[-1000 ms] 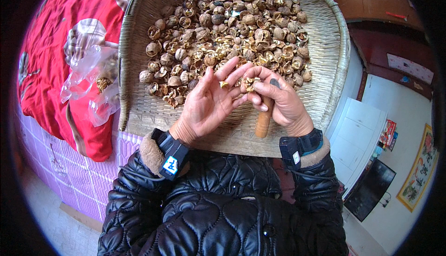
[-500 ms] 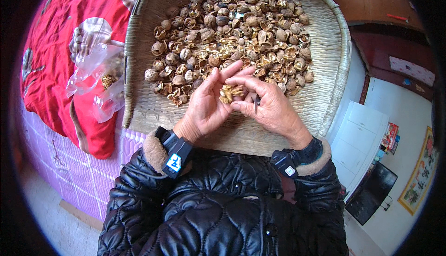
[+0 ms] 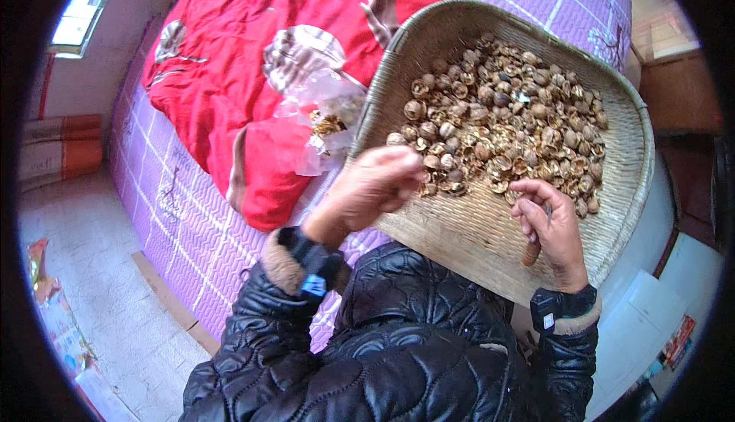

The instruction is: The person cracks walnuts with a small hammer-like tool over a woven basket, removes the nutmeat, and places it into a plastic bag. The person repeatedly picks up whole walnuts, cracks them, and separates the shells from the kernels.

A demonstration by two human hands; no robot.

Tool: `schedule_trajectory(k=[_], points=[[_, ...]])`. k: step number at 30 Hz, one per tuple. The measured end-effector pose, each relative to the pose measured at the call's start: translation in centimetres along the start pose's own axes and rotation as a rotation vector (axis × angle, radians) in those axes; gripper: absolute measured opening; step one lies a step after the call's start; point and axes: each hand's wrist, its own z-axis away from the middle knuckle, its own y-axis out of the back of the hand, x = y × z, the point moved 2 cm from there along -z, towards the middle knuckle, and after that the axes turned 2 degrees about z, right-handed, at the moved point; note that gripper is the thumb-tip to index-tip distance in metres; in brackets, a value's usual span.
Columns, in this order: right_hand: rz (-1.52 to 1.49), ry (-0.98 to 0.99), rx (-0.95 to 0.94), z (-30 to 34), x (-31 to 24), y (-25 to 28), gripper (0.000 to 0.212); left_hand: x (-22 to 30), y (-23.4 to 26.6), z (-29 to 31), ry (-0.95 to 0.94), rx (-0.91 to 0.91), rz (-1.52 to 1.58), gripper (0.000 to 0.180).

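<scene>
My left hand (image 3: 375, 192) is over the left front rim of a woven basket tray (image 3: 452, 230), blurred by motion. Its fingers are curled in, and what they hold is hidden. Above the tray's front right part, my right hand (image 3: 553, 230) is closed around a small tool (image 3: 530, 253) with a brown handle and a thin dark metal part. Whole walnuts and broken shells (image 3: 521, 116) lie heaped in the tray. Left of the tray, a clear plastic bag (image 3: 310, 160) holds walnut kernels (image 3: 328, 123).
The bag lies on a red patterned quilt (image 3: 207, 77) over a bed with a purple quilted cover (image 3: 172, 230). The tray's front edge is at my lap. White furniture (image 3: 635, 330) stands on the right; pale floor (image 3: 84, 207) shows at the left.
My hands have moved apart, the left one toward the bag, the right one staying over the tray with the tool. The kernel pieces seen in my left palm are out of sight. The view has swung left.
</scene>
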Motion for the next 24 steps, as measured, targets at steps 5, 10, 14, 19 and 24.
schedule_trajectory(k=[5,10,14,19,24], points=[[0.005,-0.034,-0.016,0.6,-0.1,0.0,0.022,8.4,7.1,6.0,-0.368,0.433,-0.389,0.015],[-0.011,-0.043,-0.031,1.3,0.2,-0.3,0.023,7.5,12.6,3.7,-0.308,0.577,-0.816,0.017],[0.010,-0.053,-0.039,1.9,0.8,0.3,0.024,6.6,15.2,0.4,-0.425,0.582,-1.066,0.017],[-0.060,-0.062,-0.023,2.4,1.6,1.2,0.023,7.0,14.1,1.3,-0.432,0.645,-1.344,0.021],[-0.024,-0.101,-0.012,1.1,2.5,1.7,0.023,8.8,7.9,4.6,-0.384,0.528,-1.106,0.029]])
